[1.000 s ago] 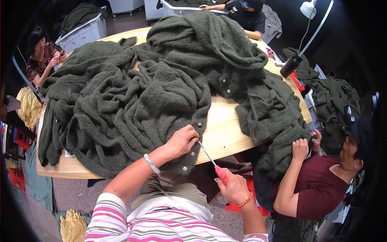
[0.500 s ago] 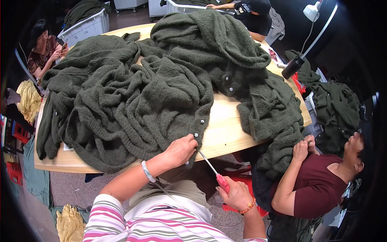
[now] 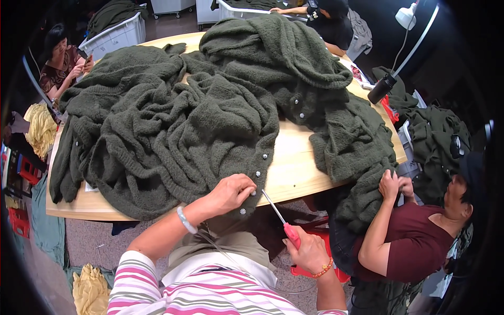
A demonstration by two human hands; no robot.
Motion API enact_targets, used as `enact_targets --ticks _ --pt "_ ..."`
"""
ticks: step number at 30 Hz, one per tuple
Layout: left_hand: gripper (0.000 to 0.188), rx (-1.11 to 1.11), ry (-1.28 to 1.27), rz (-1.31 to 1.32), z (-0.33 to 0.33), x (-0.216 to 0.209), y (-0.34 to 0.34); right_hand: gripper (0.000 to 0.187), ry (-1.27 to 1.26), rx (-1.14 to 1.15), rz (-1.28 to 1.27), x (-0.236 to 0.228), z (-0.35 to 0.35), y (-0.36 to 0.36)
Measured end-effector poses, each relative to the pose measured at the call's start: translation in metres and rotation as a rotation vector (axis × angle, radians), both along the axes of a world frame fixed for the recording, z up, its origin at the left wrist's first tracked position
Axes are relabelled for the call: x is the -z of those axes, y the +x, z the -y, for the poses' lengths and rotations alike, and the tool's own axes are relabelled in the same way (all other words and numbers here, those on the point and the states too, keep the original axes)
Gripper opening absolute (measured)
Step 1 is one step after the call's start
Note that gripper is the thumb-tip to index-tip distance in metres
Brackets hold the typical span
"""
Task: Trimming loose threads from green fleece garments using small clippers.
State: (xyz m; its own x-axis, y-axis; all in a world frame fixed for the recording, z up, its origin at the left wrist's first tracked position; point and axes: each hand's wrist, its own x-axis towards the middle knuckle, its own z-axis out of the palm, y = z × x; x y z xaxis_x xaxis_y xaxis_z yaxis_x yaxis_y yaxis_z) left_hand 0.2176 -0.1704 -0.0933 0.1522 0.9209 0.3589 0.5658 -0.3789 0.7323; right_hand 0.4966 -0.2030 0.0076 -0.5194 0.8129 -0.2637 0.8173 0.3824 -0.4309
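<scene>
A dark green knit cardigan lies bunched over the front of the table, its edge with a row of silvery buttons facing my right side. My left hand is closed at this edge, thumb and finger pinching the knit by one button. In my right hand is a red-handled tool with a long thin metal shaft. Its tip stands just right of the button edge, apart from the left fingertips. One more button shows below my left hand, near the table edge.
More green knitwear is heaped across the wooden table. At right a person in a maroon top handles a green garment. A lamp stands at the far right corner. Two other people sit around the table; a white bin stands behind.
My left fingers have shifted slightly down the button row. The tool's tip has drawn a little up and right, away from the cardigan edge.
</scene>
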Motion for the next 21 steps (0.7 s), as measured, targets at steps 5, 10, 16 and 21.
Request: enact_targets --ticks 5,10,16,21 --pt "0.037 0.096 0.086 -0.192 0.046 -0.039 0.010 0.037 -0.055 0.018 -0.021 0.001 0.004 0.008" --pt "0.016 0.078 0.049 -0.301 0.050 -0.008 0.007 0.037 -0.095 -0.050 0.026 0.002 0.010 0.004" --pt "0.015 0.024 0.071 -0.076 0.038 -0.003 -0.004 0.030 -0.098 -0.131 0.072 -0.005 0.023 0.005" --pt "0.014 0.011 -0.013 0.021 0.035 -0.009 -0.010 0.031 -0.086 -0.141 0.032 -0.002 0.025 0.005"
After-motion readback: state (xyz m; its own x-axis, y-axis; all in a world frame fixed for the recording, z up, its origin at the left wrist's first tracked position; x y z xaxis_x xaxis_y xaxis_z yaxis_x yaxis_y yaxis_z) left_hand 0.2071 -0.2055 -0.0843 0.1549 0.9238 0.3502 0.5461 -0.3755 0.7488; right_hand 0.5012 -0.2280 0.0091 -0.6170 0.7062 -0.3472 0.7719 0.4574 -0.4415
